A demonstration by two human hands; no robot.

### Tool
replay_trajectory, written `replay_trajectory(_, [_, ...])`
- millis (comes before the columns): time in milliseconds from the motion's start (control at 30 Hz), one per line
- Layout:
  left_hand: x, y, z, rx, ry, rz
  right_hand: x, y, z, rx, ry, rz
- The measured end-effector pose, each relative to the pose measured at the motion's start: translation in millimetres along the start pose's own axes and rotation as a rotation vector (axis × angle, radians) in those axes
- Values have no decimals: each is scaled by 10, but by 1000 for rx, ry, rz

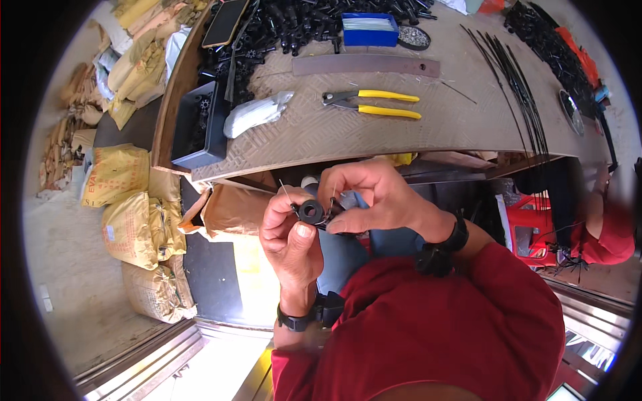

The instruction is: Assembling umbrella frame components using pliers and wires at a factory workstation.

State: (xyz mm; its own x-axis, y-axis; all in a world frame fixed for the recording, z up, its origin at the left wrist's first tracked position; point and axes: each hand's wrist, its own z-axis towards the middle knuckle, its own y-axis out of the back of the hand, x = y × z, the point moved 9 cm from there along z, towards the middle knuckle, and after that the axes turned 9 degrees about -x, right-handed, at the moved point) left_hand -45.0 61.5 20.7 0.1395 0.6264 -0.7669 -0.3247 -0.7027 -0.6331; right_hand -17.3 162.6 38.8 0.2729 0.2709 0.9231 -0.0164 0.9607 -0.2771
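Note:
Close together in front of my body, below the table's near edge, both hands are at work on one small part. My left hand [289,234] grips a black tubular plastic part [311,212], its round end with a hole turned up toward me. A thin wire [282,184] sticks up beside the left fingers. My right hand [374,200] is closed in a pinch at the part's right side, thumb and forefinger around a small dark piece [332,207]. Whether that piece is joined to the tubular part is hidden by the fingers.
On the table [321,137] lie yellow-handled pliers [374,103], a flat metal strip [364,65], a white packet [257,115], a dark bin [200,134], a blue box [370,30], a phone [226,22] and long black wires [518,87]. Yellow sacks [130,227] stand left; another person [605,227] sits right.

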Motion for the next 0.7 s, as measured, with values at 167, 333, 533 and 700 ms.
replay_trajectory(167, [-195,120,-123,-108,-87,39,166,-227,-19,-7,127,-279])
replay_trajectory(333, [-264,156,-244,-112,-71,61,125,-294,-30,-4,171,-240])
replay_trajectory(533, [-239,228,-347,-9,27,100,82,-388,-65,165,145,-361])
replay_trajectory(700, [-281,78,-396,126,3,104,-23,-527,-111,392,-29,-140])
